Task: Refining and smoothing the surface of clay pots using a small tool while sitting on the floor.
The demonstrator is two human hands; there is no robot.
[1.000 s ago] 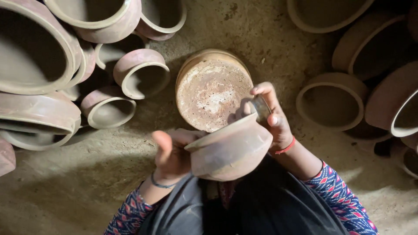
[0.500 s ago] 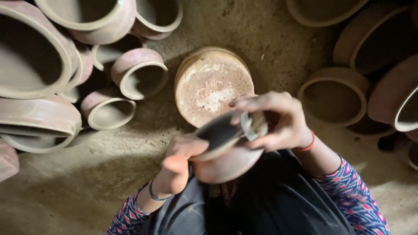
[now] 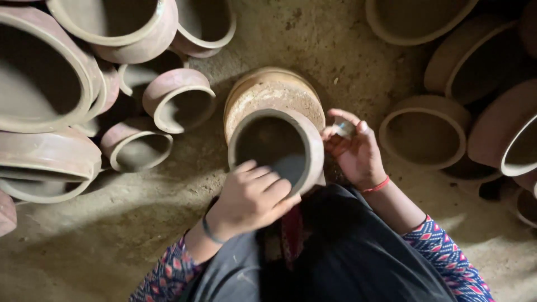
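Your left hand (image 3: 251, 196) has tipped the pot (image 3: 277, 148) mouth-up w/ fingers clamped on its rim, right hand (image 3: 352, 151) now off it, pinching a small tool (image 3: 342, 130), so the inside's exposed.

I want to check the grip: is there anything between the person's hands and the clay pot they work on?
Nothing visible. The left hand grips the clay pot directly at its near rim. The right hand, holding a small pale object, is beside the pot's right edge.
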